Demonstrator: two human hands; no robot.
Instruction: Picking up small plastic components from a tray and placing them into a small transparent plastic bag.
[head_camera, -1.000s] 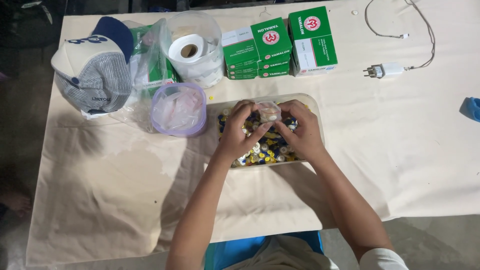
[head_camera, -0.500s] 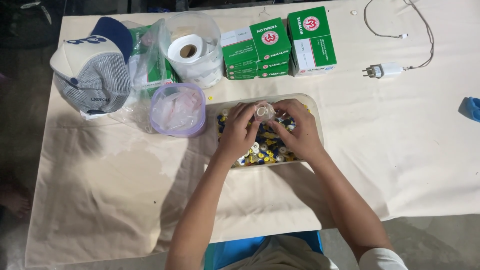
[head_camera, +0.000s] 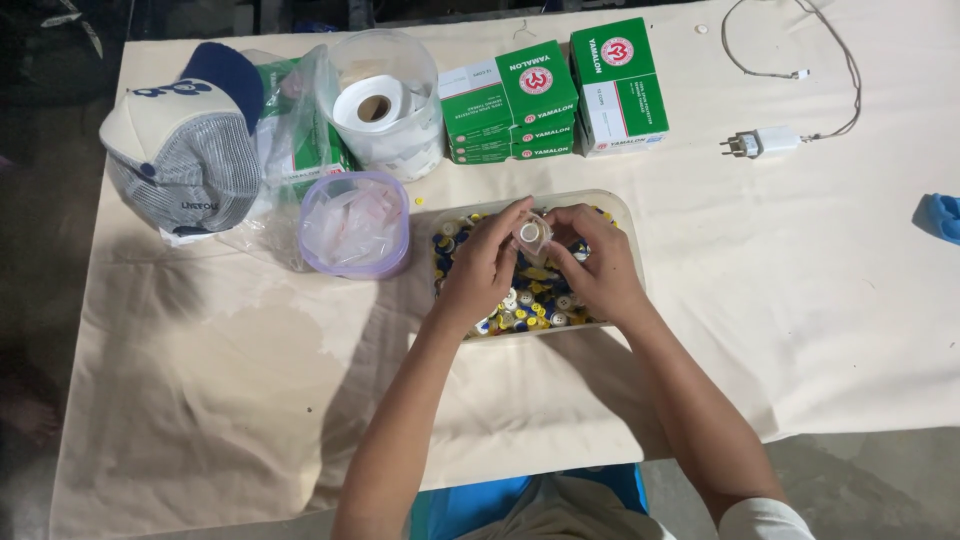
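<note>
Over the clear tray of coloured caps, the left hand and right hand pinch a small clear packet at twelve o'clock, fingers closed on it, apparently working it open.

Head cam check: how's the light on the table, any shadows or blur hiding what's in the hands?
Head view: light is even across the cream tablecloth; soft shadows lie under both forearms and beside the grey-and-navy cap. The small clear plastic bag, pinched between left hand and right hand, is sharp enough, though its contents are too small to tell. The picture darkens at the left edge.
</note>
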